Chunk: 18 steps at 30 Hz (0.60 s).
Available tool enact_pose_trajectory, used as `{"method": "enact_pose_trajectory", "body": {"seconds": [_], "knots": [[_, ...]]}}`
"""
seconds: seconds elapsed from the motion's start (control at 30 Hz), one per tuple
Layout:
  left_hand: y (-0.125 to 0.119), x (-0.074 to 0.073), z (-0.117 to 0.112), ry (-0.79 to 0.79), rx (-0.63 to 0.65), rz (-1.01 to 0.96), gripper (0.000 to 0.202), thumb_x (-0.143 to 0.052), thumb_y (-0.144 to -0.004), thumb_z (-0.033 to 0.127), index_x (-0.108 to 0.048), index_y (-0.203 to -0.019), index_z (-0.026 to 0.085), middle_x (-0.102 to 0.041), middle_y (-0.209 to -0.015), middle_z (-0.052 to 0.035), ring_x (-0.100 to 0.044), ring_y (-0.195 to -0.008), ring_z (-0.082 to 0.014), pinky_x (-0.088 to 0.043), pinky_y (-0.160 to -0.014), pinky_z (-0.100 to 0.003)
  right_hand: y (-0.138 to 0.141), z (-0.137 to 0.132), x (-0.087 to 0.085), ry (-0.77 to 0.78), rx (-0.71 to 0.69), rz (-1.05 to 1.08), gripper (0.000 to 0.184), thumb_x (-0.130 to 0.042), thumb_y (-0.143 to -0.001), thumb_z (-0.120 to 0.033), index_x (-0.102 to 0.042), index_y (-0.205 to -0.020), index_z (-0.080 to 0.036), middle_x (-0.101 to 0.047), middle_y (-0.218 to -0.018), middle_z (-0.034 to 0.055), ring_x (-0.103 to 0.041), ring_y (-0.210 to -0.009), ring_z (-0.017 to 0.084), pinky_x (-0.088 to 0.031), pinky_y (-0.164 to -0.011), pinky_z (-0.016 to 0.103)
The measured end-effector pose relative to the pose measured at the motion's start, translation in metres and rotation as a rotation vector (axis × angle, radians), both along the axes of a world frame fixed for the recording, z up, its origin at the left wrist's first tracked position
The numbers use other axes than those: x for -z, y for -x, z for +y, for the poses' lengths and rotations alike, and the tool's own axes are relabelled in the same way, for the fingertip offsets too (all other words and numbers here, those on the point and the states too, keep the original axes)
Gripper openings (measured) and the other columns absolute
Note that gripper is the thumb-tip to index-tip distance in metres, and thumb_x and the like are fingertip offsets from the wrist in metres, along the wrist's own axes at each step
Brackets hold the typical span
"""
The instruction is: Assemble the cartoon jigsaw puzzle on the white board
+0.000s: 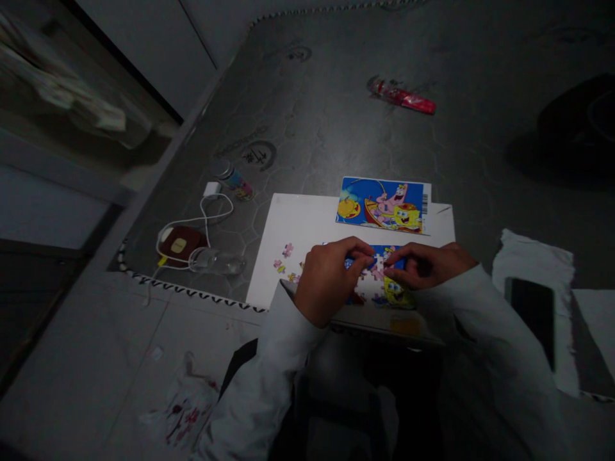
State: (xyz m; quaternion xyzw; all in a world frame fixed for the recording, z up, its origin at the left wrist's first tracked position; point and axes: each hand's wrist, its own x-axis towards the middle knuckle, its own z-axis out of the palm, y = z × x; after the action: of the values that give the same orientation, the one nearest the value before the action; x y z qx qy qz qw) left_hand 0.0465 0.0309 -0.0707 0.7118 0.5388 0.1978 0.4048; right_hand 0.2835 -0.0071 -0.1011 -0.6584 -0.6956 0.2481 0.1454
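Note:
A partly assembled jigsaw puzzle [394, 291] with blue, pink and yellow cartoon figures lies on a white board [293, 221], with bare gaps in its middle. Over its left part is my left hand [331, 275], thumb and forefinger drawn together at the puzzle. From the right, my right hand [425, 264] pinches at the puzzle's upper middle, close to the left fingertips. Whatever lies between the fingers of either hand is too small and dark to make out. Loose jigsaw pieces [287, 250] lie left of my left hand. Behind the puzzle rests a picture card [379, 205] with matching cartoon figures.
To the left are a clear bottle [218, 262], a brown case [182, 244], a white charger [212, 189] with its cable, and a printed can [235, 180]. A phone [531, 314] rests on white paper [533, 256] at right. Farther back lies a red package [402, 96].

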Motion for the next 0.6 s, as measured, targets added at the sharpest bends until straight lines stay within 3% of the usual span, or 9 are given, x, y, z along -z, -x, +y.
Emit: {"method": "enact_pose_trajectory", "body": {"seconds": [0.27,0.43,0.6], "knots": [[-0.009,0.008,-0.003,-0.057,-0.033,0.020,0.016,-0.084,-0.101,0.018,-0.090,-0.107,0.031,-0.092,-0.104,0.0013,-0.086,-0.099,-0.0225,-0.066,-0.100,-0.037,0.002,0.001,0.003,0.019,0.008,0.048,0.036,-0.075,-0.099,-0.071,-0.084,-0.103,-0.037,-0.074,-0.067,-0.0045,-0.068,-0.059,0.020,-0.047,-0.069,0.038],[-0.011,0.008,-0.002,-0.089,-0.005,0.025,0.015,-0.083,-0.102,0.018,-0.092,-0.107,0.029,-0.092,-0.113,-0.0016,-0.086,-0.108,-0.0245,-0.065,-0.106,-0.040,0.000,0.003,0.004,0.045,-0.004,0.066,0.027,-0.079,-0.097,-0.062,-0.084,-0.104,-0.037,-0.073,-0.066,-0.0060,-0.069,-0.060,0.019,-0.048,-0.073,0.038],[-0.012,0.004,0.000,-0.029,-0.028,0.011,0.014,-0.083,-0.102,0.017,-0.092,-0.107,0.027,-0.092,-0.109,-0.0023,-0.087,-0.104,-0.0234,-0.065,-0.105,-0.038,-0.008,0.012,0.017,0.087,-0.050,0.070,0.029,-0.084,-0.090,-0.064,-0.084,-0.103,-0.038,-0.072,-0.062,-0.0080,-0.069,-0.057,0.019,-0.046,-0.075,0.040]]}}
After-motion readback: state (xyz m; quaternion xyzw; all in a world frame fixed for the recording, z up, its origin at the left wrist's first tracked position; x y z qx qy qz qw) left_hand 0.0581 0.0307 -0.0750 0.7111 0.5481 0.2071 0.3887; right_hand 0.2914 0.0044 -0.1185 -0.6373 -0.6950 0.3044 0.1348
